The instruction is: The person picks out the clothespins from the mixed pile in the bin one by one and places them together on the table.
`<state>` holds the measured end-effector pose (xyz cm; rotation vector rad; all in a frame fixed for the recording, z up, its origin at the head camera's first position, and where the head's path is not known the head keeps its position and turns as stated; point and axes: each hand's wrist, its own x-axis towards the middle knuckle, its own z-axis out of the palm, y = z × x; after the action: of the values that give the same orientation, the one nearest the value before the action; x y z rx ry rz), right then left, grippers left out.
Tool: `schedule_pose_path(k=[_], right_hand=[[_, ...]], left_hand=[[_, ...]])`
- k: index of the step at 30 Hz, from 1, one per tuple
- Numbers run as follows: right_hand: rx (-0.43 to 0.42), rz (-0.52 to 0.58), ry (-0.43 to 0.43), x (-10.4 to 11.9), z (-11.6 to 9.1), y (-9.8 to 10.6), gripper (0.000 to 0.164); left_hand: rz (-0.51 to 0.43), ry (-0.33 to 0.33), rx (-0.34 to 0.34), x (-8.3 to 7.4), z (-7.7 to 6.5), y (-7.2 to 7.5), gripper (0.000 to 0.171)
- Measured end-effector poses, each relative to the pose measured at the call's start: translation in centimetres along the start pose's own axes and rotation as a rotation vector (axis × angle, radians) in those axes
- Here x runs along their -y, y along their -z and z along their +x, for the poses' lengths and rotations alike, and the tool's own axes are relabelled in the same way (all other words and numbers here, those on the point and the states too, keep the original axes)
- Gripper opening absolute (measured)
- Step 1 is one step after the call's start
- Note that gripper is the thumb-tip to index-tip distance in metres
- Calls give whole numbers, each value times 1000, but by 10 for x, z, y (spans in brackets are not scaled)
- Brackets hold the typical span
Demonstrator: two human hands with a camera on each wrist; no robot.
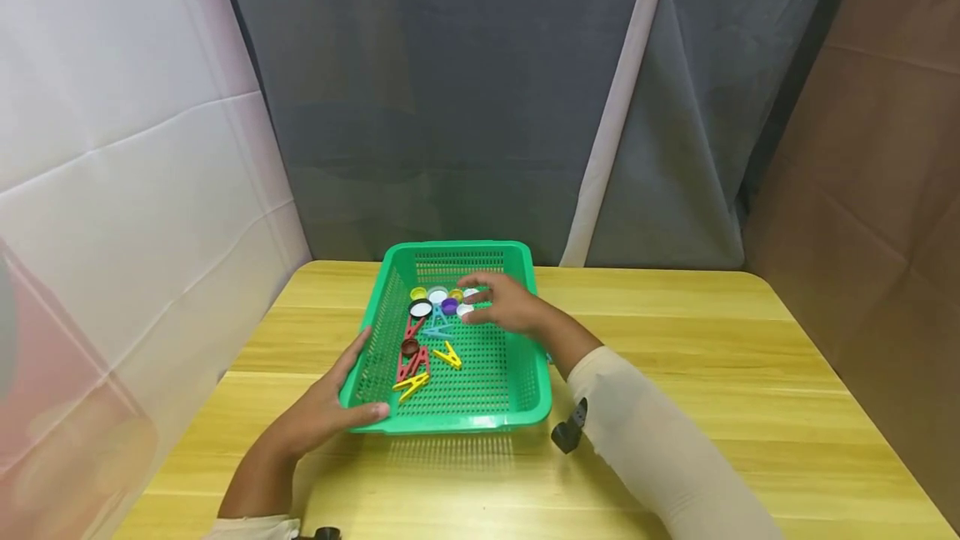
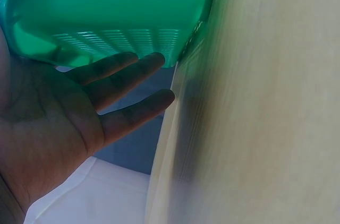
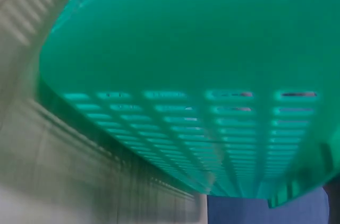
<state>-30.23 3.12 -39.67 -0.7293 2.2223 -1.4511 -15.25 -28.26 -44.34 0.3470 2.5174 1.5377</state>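
A green plastic basket (image 1: 487, 421) with slotted walls stands on the table. My left hand (image 1: 322, 411) is at its near left corner, thumb on the near rim and fingers along the left side. In the left wrist view, three fairly straight fingers of the left hand (image 2: 90, 96) extend beside the basket wall (image 2: 106, 6). Inside the basket, my right hand (image 1: 506, 302) reaches over white bottle caps (image 1: 465, 309) with fingers apart; whether they touch is unclear. Nearby lie a purple cap (image 1: 449, 306) and a black-rimmed cap (image 1: 421, 308). The right wrist view shows only the basket's outer wall (image 3: 175, 49), with that hand hidden.
Along the basket's left side are red clothespins (image 1: 414, 365), yellow clothespins (image 1: 448, 355), a blue clothespin (image 1: 437, 325) and a brown cap (image 1: 409, 347). A wooden table (image 1: 675, 373) carries the basket. Grey cloth (image 1: 450, 107) hangs behind, with white cloth (image 1: 135, 148) at left.
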Motion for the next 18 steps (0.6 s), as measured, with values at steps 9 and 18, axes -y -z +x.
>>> schedule_pose_path(k=[9,18], right_hand=[[178,13,-82,-2,12,-8,69],[374,-53,-179,-3,17,-12,88]], left_hand=[[-3,3,-2,0,-1,1,121],[-3,2,-3,-2,-1,1,121]])
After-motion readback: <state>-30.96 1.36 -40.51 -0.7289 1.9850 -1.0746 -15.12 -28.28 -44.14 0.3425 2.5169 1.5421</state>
